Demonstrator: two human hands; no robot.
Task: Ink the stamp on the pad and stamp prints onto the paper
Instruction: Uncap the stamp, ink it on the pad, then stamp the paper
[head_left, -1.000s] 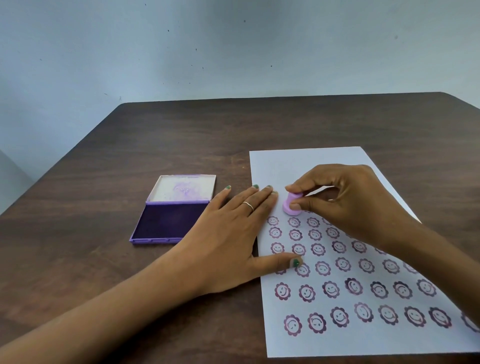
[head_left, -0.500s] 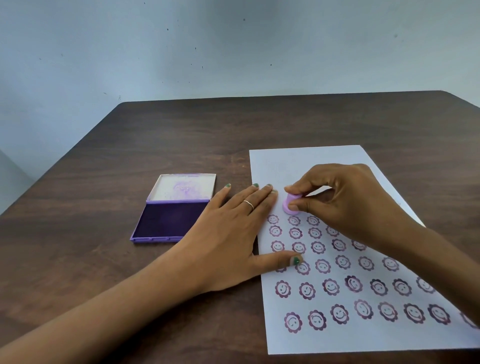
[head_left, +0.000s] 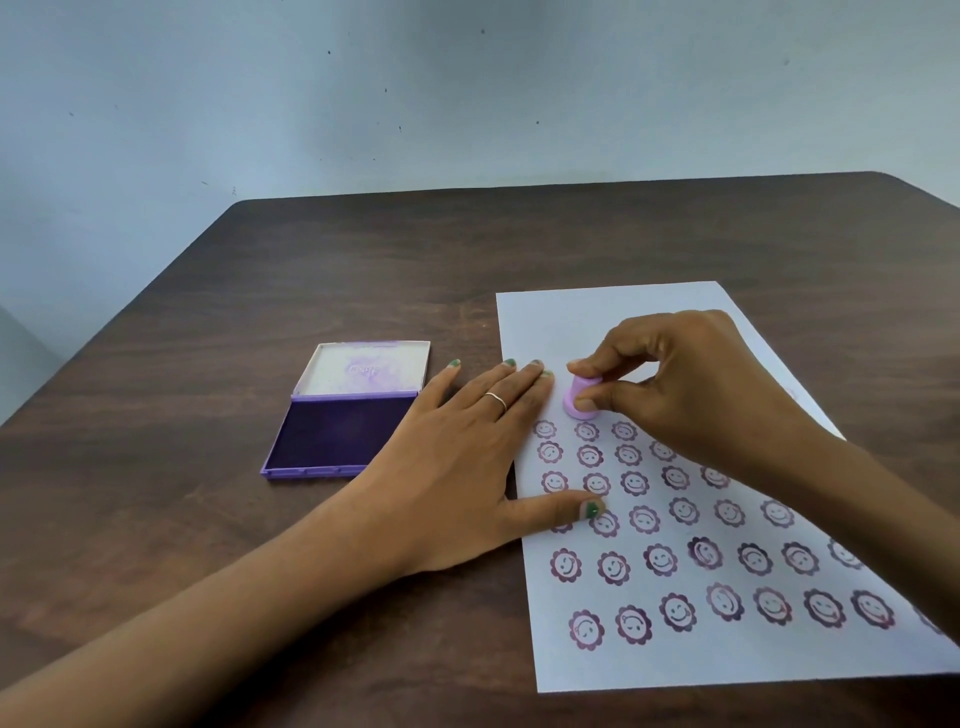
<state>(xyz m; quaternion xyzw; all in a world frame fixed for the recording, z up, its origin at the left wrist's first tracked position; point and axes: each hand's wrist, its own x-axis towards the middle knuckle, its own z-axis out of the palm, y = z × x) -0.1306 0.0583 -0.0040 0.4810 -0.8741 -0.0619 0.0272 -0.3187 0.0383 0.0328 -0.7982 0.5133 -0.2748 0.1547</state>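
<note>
A white sheet of paper (head_left: 613, 322) lies on the right of the table, covered in several rows of purple smiley-flower prints. My right hand (head_left: 691, 384) pinches a small pink stamp (head_left: 577, 399) that stands on the paper just above the top row of prints. My left hand (head_left: 467, 457) lies flat with fingers spread, pressing down the paper's left edge, thumb over some prints. An open purple ink pad (head_left: 337, 434) with its lid folded back sits to the left of the paper, beside my left hand.
The dark wooden table (head_left: 363, 260) extends to a pale blue wall behind. The paper's upper part above the stamp is blank.
The stamp has stayed at nearly the same spot on the paper under my right hand. My left hand has not moved.
</note>
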